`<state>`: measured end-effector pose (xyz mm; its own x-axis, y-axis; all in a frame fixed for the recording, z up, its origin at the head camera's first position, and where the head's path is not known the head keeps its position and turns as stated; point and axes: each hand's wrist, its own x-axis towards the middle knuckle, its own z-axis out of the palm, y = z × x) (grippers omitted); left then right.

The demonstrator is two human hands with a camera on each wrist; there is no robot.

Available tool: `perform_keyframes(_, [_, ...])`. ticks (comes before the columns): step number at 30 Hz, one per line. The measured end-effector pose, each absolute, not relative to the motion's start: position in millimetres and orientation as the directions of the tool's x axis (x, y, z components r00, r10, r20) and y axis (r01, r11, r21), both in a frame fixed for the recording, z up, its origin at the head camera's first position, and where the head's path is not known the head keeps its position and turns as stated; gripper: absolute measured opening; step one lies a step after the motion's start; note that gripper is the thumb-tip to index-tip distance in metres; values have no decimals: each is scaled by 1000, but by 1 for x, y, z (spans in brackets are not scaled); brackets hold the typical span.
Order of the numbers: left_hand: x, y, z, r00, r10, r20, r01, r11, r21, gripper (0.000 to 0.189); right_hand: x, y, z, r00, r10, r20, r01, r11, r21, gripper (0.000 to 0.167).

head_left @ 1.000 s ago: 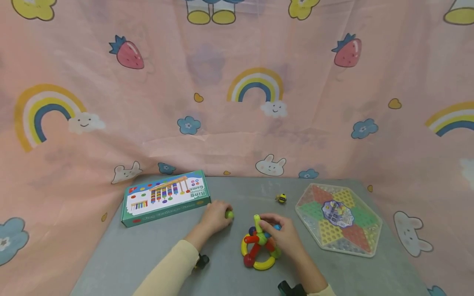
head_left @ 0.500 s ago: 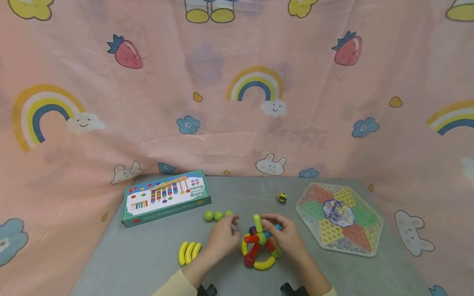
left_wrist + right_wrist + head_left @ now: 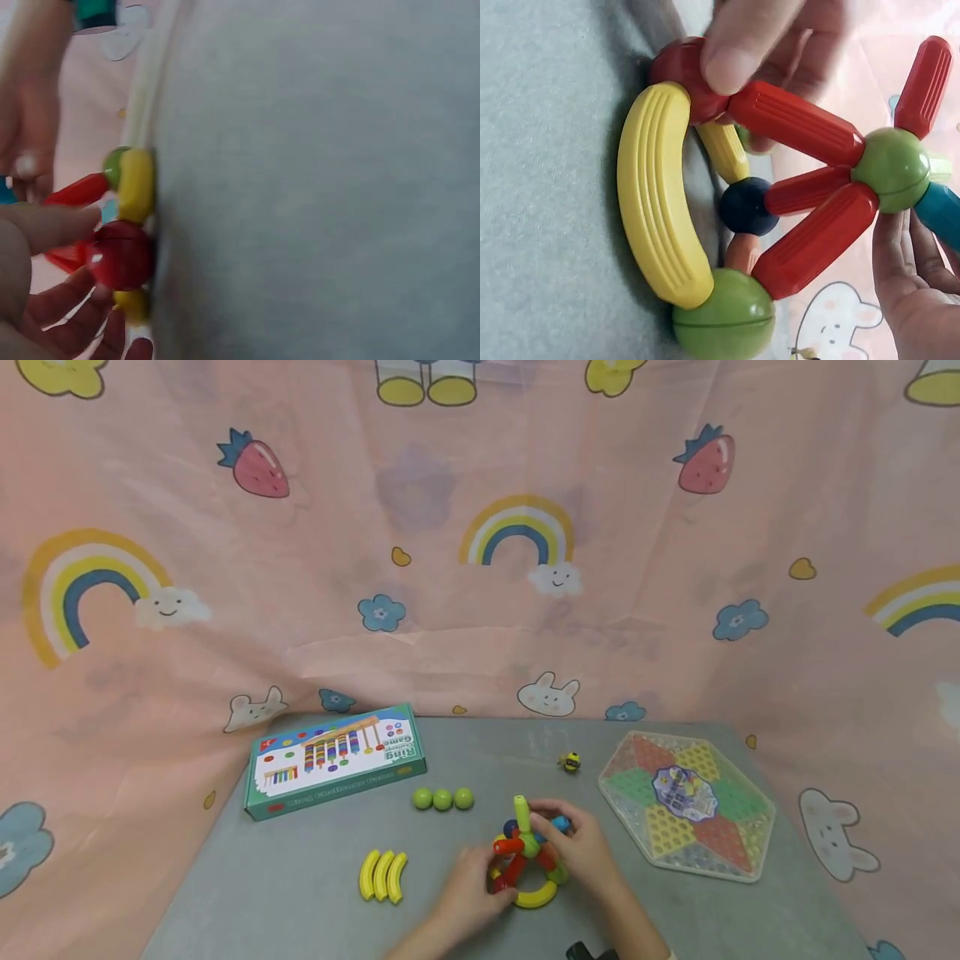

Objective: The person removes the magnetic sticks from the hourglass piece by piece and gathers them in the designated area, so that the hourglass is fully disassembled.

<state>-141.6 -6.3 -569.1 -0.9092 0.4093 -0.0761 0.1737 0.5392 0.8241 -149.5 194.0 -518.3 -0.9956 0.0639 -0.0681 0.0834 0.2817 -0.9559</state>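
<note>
Steadying or adjusting the ball-and-rod structure seems the step in hand; it stands on the counter between the hands. The left hand has thumb and fingers round its red ball; the right hand, half closed, pinches the blue rod. Next probably calls for a steady base while a part is added. Three green balls lie beyond the left hand, yellow curved rods left of it; nothing seems to block either
</note>
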Motion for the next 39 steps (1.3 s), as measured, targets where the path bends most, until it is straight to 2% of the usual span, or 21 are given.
perform_keyframes(7, [-144, -4, -574, -897, 428, -112, 153, 538, 829, 35, -142, 201, -521, -996, 54, -69, 78, 193, -978, 37])
perform_keyframes(12, [-144, -3, -575, -901, 423, -92, 161, 525, 836, 37, -137, 203, -523, -991, 85, -103, 116, 164, -980, 41])
perform_keyframes(18, [-143, -2, -575, -909, 412, -57, 185, 524, 832, 34, -134, 202, -527, -992, 93, -90, 102, 126, -987, 39])
perform_keyframes(29, [-143, -3, -578, -910, 412, -54, 176, 498, 849, 33, -135, 200, -529, -986, 125, -111, 132, 170, -977, 33])
perform_keyframes(36, [-142, -4, -577, -906, 421, -42, 196, 504, 841, 33, -139, 205, -537, -959, 233, -162, 156, -46, -987, 29])
perform_keyframes(39, [-142, -6, -576, -905, 423, -51, 199, 526, 827, 35, -135, 215, -536, -958, 246, -149, 144, -37, -989, 34])
